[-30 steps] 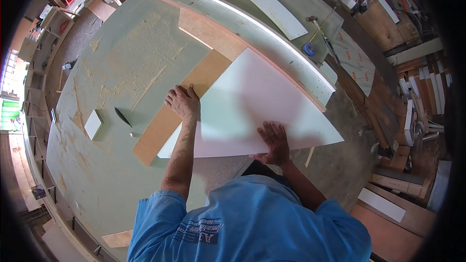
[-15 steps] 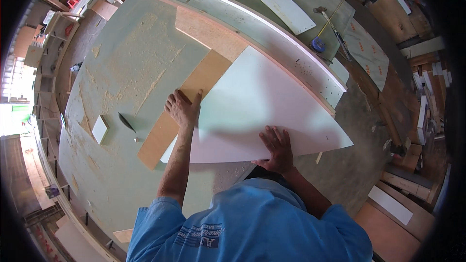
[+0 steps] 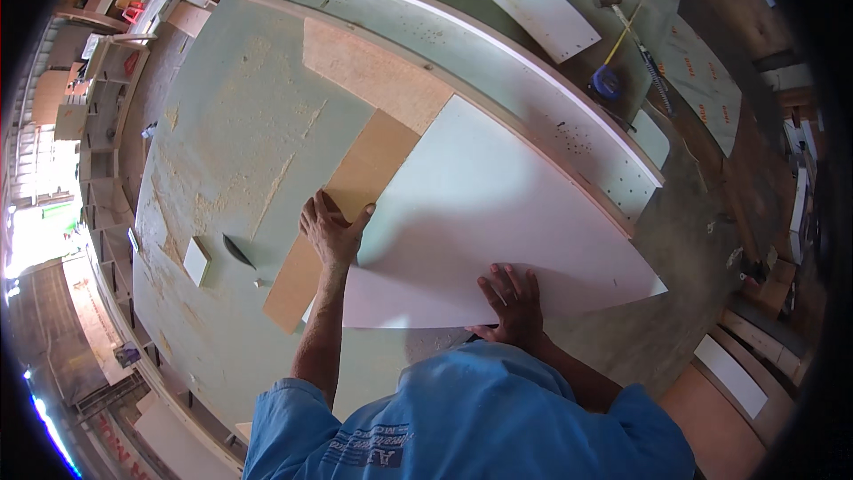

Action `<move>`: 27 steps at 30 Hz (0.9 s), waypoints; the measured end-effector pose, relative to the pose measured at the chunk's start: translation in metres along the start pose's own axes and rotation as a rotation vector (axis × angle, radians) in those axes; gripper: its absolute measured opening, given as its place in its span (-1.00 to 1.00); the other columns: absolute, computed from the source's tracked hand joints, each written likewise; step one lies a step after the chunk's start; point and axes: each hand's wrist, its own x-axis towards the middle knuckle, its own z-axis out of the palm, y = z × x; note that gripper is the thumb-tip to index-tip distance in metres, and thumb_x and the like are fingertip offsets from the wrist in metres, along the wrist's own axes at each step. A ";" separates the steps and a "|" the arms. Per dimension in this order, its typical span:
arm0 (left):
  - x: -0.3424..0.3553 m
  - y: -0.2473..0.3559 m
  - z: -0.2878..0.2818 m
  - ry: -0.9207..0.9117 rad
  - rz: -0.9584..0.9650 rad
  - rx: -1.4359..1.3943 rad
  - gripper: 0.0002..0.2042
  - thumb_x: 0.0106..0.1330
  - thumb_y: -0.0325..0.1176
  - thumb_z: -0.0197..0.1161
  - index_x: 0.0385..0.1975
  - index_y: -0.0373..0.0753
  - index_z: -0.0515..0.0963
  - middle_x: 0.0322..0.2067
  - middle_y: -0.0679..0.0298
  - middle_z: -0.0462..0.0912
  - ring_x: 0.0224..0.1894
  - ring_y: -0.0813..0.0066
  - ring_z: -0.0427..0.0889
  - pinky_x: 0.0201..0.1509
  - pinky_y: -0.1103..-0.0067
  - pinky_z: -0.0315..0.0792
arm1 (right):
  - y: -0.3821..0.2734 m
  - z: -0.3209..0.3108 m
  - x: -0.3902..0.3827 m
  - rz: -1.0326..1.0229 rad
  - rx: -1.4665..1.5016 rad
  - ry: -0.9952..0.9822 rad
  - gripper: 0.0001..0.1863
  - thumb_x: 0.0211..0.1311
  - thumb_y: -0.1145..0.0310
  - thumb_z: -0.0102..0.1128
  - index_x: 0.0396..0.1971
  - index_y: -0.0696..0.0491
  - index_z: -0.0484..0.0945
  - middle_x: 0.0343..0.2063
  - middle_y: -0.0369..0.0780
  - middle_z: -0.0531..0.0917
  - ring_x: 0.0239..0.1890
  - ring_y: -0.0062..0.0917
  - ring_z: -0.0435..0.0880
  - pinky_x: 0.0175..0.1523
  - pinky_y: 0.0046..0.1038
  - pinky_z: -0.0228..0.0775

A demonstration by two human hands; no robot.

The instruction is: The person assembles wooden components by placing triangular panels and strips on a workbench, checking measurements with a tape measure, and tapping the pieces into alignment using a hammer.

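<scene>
My left hand (image 3: 330, 229) lies across a brown board strip (image 3: 371, 158), fingers curled at one edge and thumb at the other. This strip runs diagonally along the left side of a large white panel (image 3: 444, 187), roughly triangular with a curved front edge. My right hand (image 3: 514, 307) rests on the panel near that edge, fingers spread flat and thumb at the rim. Beyond the strip a second brown board (image 3: 373, 67) meets it at an angle. A long wooden rail (image 3: 524, 156) borders the panel's far right side.
A white-edged strip (image 3: 498, 34) runs parallel behind the rail. Farther right lie a blue tape measure (image 3: 605, 82) with its yellow blade out and a hammer (image 3: 609, 2). On the sawdust-strewn green table (image 3: 227, 124), left, are a small white block (image 3: 196, 261) and a dark curved piece (image 3: 237, 252).
The whole view has shifted, so the panel and boards appear lower. Both hands keep nearly the same places on the strip and the panel.
</scene>
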 end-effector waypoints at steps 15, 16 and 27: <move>-0.001 0.011 0.007 0.073 -0.075 0.066 -0.06 0.08 0.40 0.38 0.15 -0.42 0.41 0.04 -0.08 0.43 0.19 -0.03 0.37 0.36 0.13 0.14 | -0.008 0.008 -0.005 -0.074 -0.082 0.139 0.14 -0.16 -0.28 0.53 0.45 -0.07 0.30 0.50 -0.11 0.21 0.56 -0.14 0.09 0.56 0.19 -0.16; -0.001 0.012 0.007 0.100 -0.063 0.060 -0.07 0.09 0.41 0.37 0.12 -0.43 0.42 0.03 -0.08 0.43 0.17 -0.02 0.38 0.34 0.14 0.15 | -0.008 0.010 -0.006 -0.078 -0.102 0.153 0.16 -0.17 -0.30 0.53 0.45 -0.06 0.29 0.50 -0.08 0.21 0.56 -0.12 0.09 0.56 0.20 -0.16; -0.006 0.005 0.008 0.202 -0.067 -0.039 -0.15 0.09 0.41 0.38 -0.03 -0.39 0.50 -0.04 -0.02 0.45 0.11 0.07 0.38 0.30 0.20 0.14 | -0.029 0.034 0.001 -0.159 -0.138 0.250 0.32 -0.23 -0.27 0.59 0.50 0.08 0.12 0.47 0.16 0.15 0.54 0.09 0.08 0.54 0.19 -0.11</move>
